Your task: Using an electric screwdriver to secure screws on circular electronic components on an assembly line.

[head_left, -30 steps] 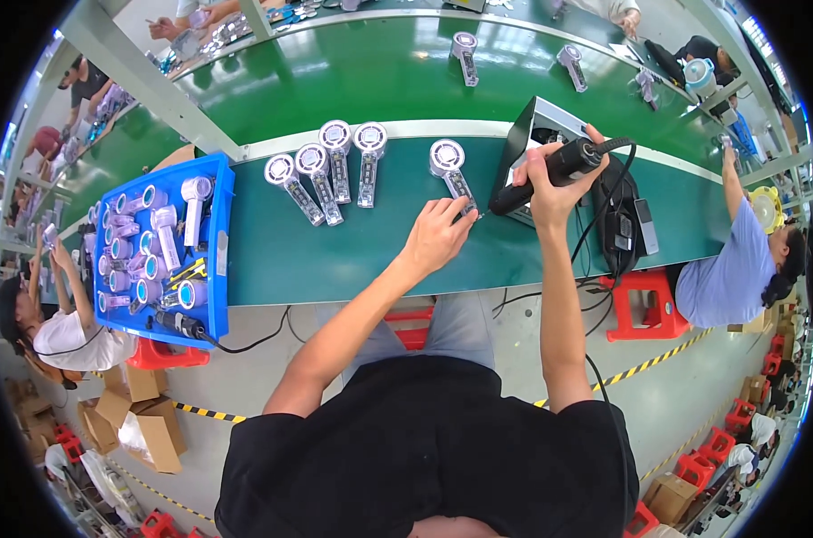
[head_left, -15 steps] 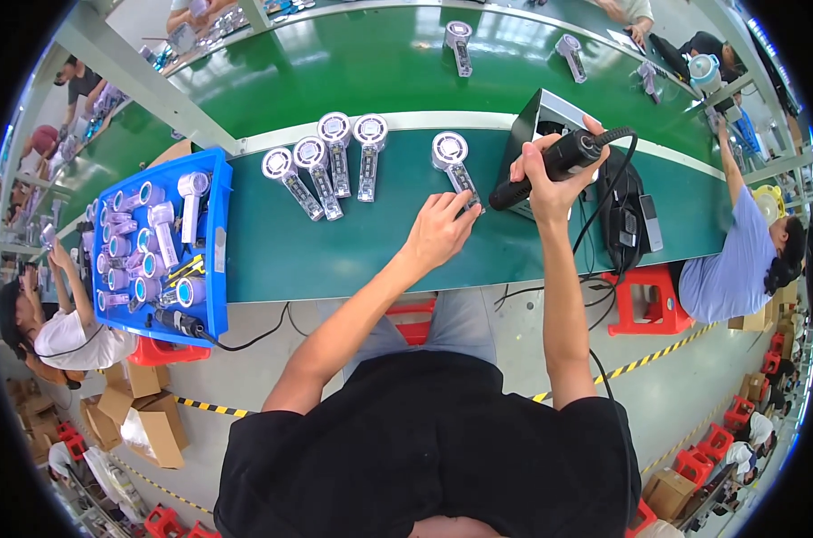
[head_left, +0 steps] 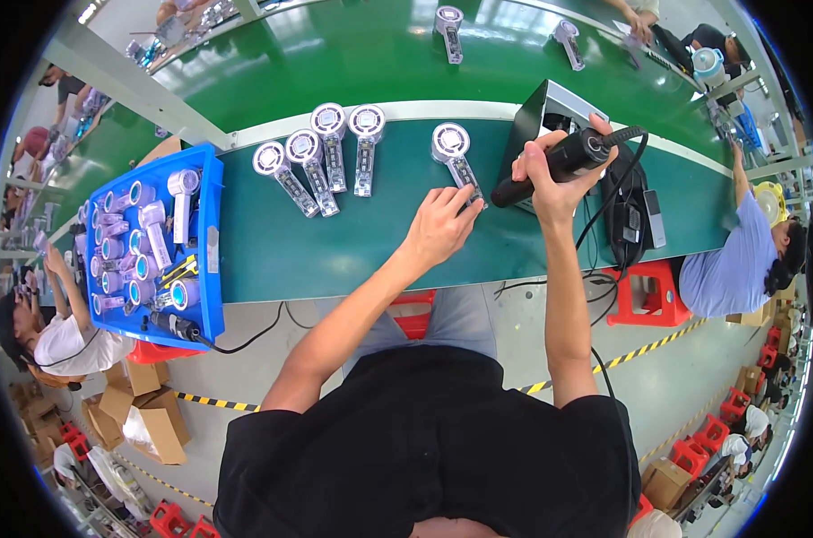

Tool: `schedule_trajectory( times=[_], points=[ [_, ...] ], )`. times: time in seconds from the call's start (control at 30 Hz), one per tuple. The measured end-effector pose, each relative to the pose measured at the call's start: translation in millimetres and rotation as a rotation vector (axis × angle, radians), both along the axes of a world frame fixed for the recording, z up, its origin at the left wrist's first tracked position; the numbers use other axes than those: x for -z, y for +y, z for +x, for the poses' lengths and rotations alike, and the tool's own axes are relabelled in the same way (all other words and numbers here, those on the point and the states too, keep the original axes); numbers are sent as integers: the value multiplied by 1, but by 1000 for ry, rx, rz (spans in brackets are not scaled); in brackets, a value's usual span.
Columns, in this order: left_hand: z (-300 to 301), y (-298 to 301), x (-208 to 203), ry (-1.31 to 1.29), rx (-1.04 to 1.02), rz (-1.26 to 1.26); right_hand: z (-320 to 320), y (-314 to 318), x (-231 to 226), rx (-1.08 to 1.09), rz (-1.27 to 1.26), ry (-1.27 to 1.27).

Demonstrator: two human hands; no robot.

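Note:
My right hand [head_left: 552,184] is wrapped round a black corded electric screwdriver [head_left: 575,154], raised over the bench and tilted, its narrow end towards the left. My left hand [head_left: 440,226] has its fingers closed on the handle end of a pale handheld fan [head_left: 451,143]. That fan lies on the green bench top, round head away from me, with the inside of its handle exposed. The screwdriver's front end is just right of the handle; whether it touches anything cannot be made out. Several similar fans [head_left: 304,148] lie in a row farther left.
A blue bin [head_left: 213,260] of fans stands at the left, with another corded tool [head_left: 175,325] at its near edge. Behind my right hand are a grey-black box [head_left: 534,117] and a black bag-like item [head_left: 626,224]. Two fans lie on the green belt [head_left: 361,67] beyond. Co-workers sit either side.
The view has shifted slightly, so the bin and the row of fans appear a little farther left and higher. Both hands keep nearly the same pose and hold.

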State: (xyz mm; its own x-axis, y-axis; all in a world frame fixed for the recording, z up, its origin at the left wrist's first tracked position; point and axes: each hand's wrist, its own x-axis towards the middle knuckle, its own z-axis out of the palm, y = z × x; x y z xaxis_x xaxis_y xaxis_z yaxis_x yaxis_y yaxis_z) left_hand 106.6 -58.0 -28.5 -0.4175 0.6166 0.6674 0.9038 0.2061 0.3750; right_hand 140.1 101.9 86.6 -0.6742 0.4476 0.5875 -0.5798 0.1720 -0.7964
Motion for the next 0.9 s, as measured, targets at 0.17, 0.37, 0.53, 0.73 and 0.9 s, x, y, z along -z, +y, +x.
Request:
schedule_trajectory(
  times=[0.17,0.37,0.53,0.73,0.9],
  points=[
    [0,0,3,-20,6,-15,-2,-4,8,4,-28,27],
    [-2,2,3,-6,9,-16,2,-4,14,-39,-58,58],
    [-2,4,5,-4,6,-13,0,-3,17,-39,-51,40],
    [-2,3,6,17,8,-11,2,-1,16,12,-97,73],
    [0,-4,7,-5,13,-51,13,21,-26,141,126,52]
  ],
)
